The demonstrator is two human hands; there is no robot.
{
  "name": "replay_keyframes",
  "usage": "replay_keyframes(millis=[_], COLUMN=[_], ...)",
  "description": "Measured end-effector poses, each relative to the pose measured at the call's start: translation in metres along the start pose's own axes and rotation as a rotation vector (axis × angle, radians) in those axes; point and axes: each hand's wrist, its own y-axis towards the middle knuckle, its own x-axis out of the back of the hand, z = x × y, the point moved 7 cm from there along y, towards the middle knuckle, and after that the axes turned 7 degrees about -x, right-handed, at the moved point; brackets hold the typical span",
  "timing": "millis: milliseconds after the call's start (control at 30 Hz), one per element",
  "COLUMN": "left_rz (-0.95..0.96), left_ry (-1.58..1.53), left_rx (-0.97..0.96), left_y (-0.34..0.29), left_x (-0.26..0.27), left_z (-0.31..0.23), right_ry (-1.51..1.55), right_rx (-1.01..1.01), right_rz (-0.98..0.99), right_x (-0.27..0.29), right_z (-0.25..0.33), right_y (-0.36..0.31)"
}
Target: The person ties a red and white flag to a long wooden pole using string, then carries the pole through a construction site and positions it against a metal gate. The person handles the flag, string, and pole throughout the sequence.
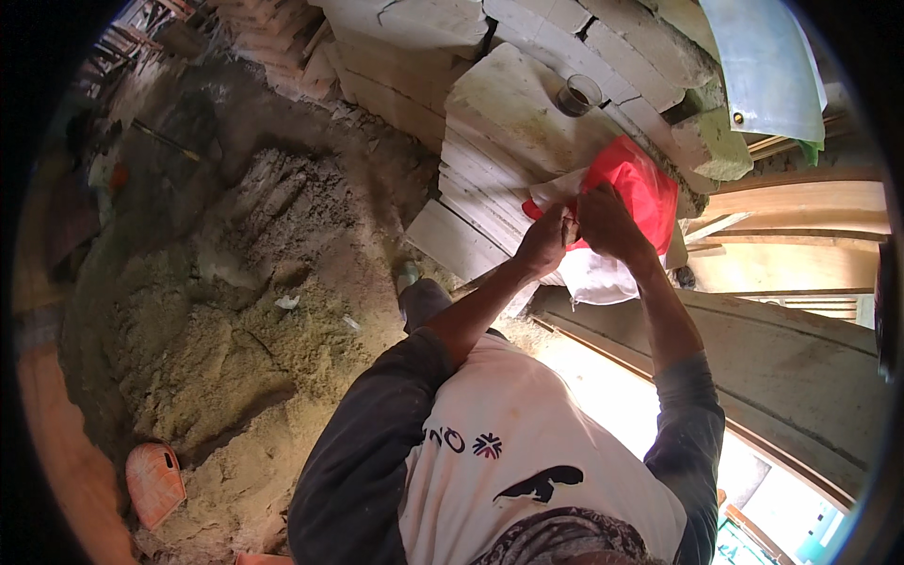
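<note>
Close together, the two hands work at a red-and-white piece of flexible material (650, 202) that lies on a stack of pale slabs (490, 113). The left hand (543, 243) is mostly closed, fingers curled inward around a bunched bit of it; the right hand (607, 224), just beside it, is closed too, fingers bent onto the red part. Which fingertips press where is too small to tell. The red part spreads ahead and to the right of the right hand, and a white part hangs below that hand, toward the body.

Ahead of both hands, near the back edge of the top slab, stands a drinking glass (578, 95) with something dark in it, apart from the material. Behind it, a wall of pale blocks (612, 56) limits reach forward. The stack's left edges lie left of the left hand; past them the ground drops to a broad sand heap (235, 348), giving that elbow the widest room. Well apart from the left hand, on the heap's near side, lies an orange float (155, 485). Right of the right hand and closer to the body, a long grey beam (782, 367) crosses under the right forearm.
</note>
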Motion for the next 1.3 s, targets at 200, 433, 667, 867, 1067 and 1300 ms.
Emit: replay_keyframes(millis=[200,433,667,867,1067,1300], left_rz=[-0.12,-0.054,-0.065,-0.077,-0.095,-0.047], left_ry=[0.45,0.348,0.32,0.518,0.574,0.283], left_rx=[-0.27,-0.136,-0.153,-0.123,-0.143,-0.065], left_y=[-0.005,-0.011,-0.015,-0.012,-0.01,-0.012], left_x=[0.005,0.01,0.007,0.01,0.008,0.004], left_z=[-0.015,-0.014,-0.018,-0.023,-0.021,0.006], right_ry=[-0.028,-0.044,0.081,0.024,0.029,0.103], right_rx=[-0.022,0.159,-0.021,0.082,0.113,0.028], right_rz=[-0.068,-0.089,0.108,0.021,0.003,0.136], right_x=[0.01,0.001,-0.007,-0.016,-0.013,0.018], right_z=[0.007,0.003,-0.01,-0.015,-0.014,0.01], right_y=[-0.007,-0.014,0.001,-0.004,-0.004,0.003])
